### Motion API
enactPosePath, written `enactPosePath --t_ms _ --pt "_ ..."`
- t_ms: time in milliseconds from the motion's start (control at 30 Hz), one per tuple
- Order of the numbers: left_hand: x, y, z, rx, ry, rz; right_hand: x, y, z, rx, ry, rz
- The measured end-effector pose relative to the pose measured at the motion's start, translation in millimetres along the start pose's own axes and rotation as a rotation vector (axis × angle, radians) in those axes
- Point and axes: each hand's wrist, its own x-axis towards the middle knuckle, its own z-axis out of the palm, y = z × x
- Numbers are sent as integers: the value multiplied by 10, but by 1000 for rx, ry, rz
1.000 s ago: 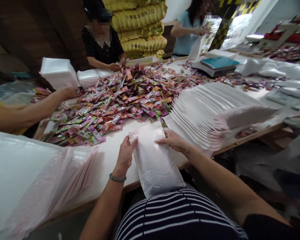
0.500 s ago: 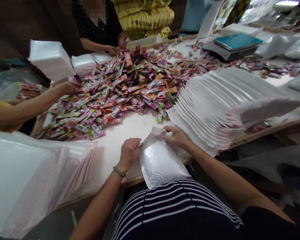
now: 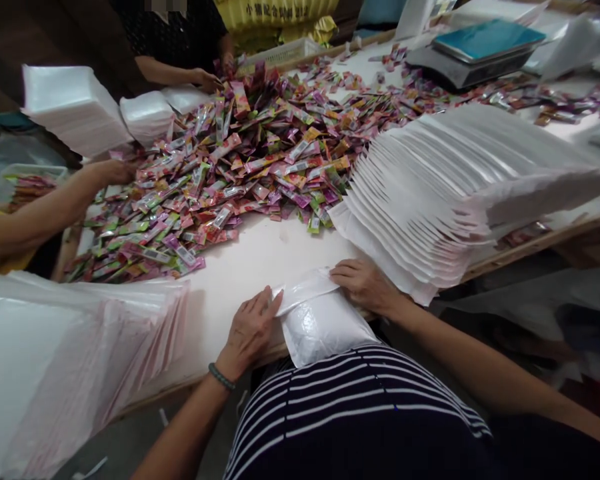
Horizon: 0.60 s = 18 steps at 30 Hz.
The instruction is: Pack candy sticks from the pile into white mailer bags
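Note:
A plump white mailer bag [image 3: 325,325] lies at the table's front edge against my striped shirt, its flap folded down over the top. My left hand [image 3: 250,328] grips the flap's left corner between thumb and fingers. At the flap's right end, my right hand [image 3: 363,283] has its fingers curled over the edge, holding it. What fills the bag is hidden. Just beyond the bag spreads a large heap of small colourful packets [image 3: 260,160].
White mailers [image 3: 430,193] fan out in a stack at right; more bags [image 3: 45,347] lie at left. A scale [image 3: 485,50] stands at back right. A co-worker's arm [image 3: 55,207] reaches in from the left; another person's hand [image 3: 205,79] works behind the heap.
The bag's top, held raised before, is now folded over into a flat flap. My hands have moved down and slightly apart along it. The view has tilted down a little.

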Motion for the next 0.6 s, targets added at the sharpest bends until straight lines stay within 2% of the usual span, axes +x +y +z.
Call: enactPosePath --t_ms 133,233,267,367,433,533,600 --pt "4 81 -14 136 -128 1 -4 -74 -80 -184 -195 -29" --pt "10 90 -55 180 -149 6 -65 -94 -234 -174 -264 -46" --pt "16 97 -74 177 -137 4 -81 -117 -294 -142 -243 -27" --pt "46 165 -129 118 -68 3 -61 -263 -413 20 -73 132" --pt "58 233 -137 53 -55 25 8 -382 -397 183 -64 202" --pt "-1 284 -70 -7 -116 28 112 -473 -258 402 -301 205" --pt "-91 245 36 -13 -127 4 172 -452 -165 450 -375 223"
